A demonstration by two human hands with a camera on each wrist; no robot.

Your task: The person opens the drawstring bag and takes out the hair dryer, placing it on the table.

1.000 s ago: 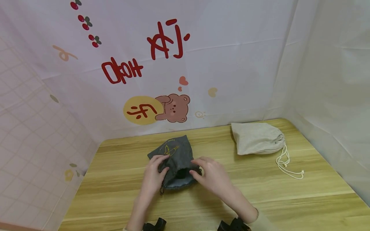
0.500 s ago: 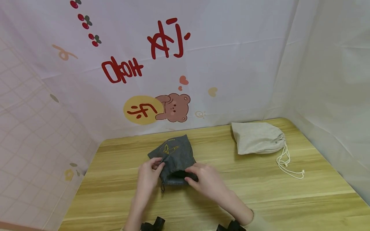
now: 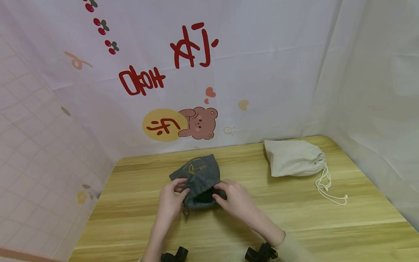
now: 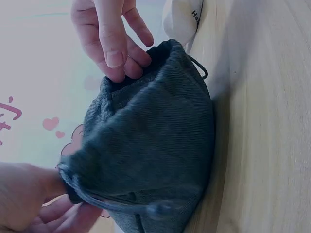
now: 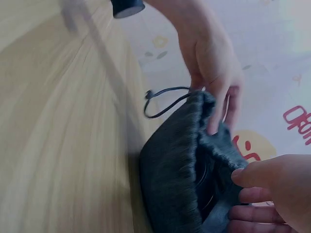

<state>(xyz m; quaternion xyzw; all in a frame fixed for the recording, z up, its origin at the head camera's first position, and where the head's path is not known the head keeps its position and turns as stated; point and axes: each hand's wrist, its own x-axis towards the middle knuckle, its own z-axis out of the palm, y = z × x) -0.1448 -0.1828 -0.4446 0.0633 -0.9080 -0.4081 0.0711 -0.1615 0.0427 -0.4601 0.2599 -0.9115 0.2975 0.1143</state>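
A dark grey drawstring bag (image 3: 204,178) with yellow print lies on the table, its mouth gaping toward the person. The left hand (image 3: 171,199) pinches the left side of the rim between thumb and fingers; the left wrist view shows that hand (image 4: 31,199) beside the cord. At the right side of the rim, the right hand (image 3: 238,201) holds the cloth with thumb and fingertips. In the right wrist view, the thumb of the right hand (image 5: 277,189) presses the rim, and something dark with curved edges (image 5: 206,182) shows inside the bag.
A beige cloth bag (image 3: 292,158) with white cords (image 3: 324,182) lies at the back right of the wooden table (image 3: 294,222). Behind stands a white printed backdrop (image 3: 268,80). Black wrist devices (image 3: 262,253) show at the bottom edge.
The right hand has shifted slightly and the bag's mouth gapes wider at the right than half a second ago. The left hand has moved a little along the left rim. The head view has shifted slightly.
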